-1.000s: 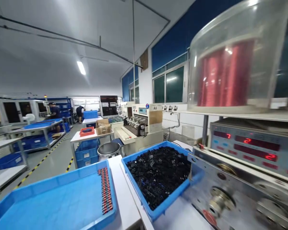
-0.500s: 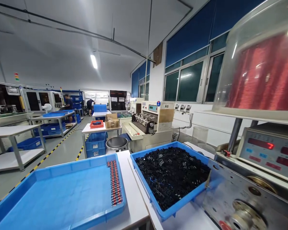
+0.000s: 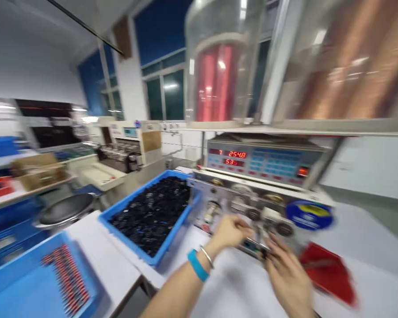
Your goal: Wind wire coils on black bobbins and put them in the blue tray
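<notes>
A white surface is spread beneath the hands, and on it is set a metal-fronted machine, which lies at twelve o'clock from the hands, with its lower front edge right at the fingertips. On the shelf above it, a copper-coloured spool is seen under a clear cover at one o'clock, and a red spool, likewise covered, at eleven. Between shelf and machine, also at twelve, a control box is fitted, its red digits lit. Well apart at nine o'clock, a light blue tray is partly filled with rows of red-and-dark pieces; nearer, toward ten, a blue tray is heaped with black parts. The left hand and right hand are brought close together with fingers bent; because of blur, it cannot be told whether anything is grasped. A red object is placed beside the right hand at three o'clock, and a blue oval plate is seen at two. On the left wrist, a turquoise band and a thinner silver bracelet are worn.
</notes>
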### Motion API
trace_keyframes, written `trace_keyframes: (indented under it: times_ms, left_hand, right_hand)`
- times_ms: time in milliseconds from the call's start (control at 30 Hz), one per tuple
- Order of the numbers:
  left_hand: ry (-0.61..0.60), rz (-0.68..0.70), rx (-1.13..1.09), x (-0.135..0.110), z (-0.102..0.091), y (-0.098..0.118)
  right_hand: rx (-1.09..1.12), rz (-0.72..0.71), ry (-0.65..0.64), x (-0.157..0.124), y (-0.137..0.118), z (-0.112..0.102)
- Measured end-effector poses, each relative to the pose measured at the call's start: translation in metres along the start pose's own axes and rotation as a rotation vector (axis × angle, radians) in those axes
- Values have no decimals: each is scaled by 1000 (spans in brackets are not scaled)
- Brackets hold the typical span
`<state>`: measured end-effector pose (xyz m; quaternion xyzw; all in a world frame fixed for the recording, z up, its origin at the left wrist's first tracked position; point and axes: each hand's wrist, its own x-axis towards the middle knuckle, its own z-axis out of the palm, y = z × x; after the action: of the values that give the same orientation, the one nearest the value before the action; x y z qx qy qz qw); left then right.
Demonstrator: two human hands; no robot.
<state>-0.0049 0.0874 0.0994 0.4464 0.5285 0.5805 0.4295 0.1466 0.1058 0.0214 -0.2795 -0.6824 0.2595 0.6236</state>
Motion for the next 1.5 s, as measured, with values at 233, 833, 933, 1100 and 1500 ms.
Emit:
trace_keyframes:
  times_ms: [233,833,933,1100,1500]
  left_hand:
    - [-107,-9,-131,-16,7,-29]
    - [-367,-568,-678,1,3,-26]
    - [-383,-642,-815,1,5,-31]
    - [-372,-673,-1003,1,11,-38]
    - [-174,-667,-1222,-19,26,-26]
  right_hand:
    - [79,101,-30,6,-18,-3]
    - [110,137,-99,2,-19,-5]
    - [119,148,-98,2,-19,-5]
    - [157,134,-69,1,-16,-4]
    - [276,154,27,-2,-7,5]
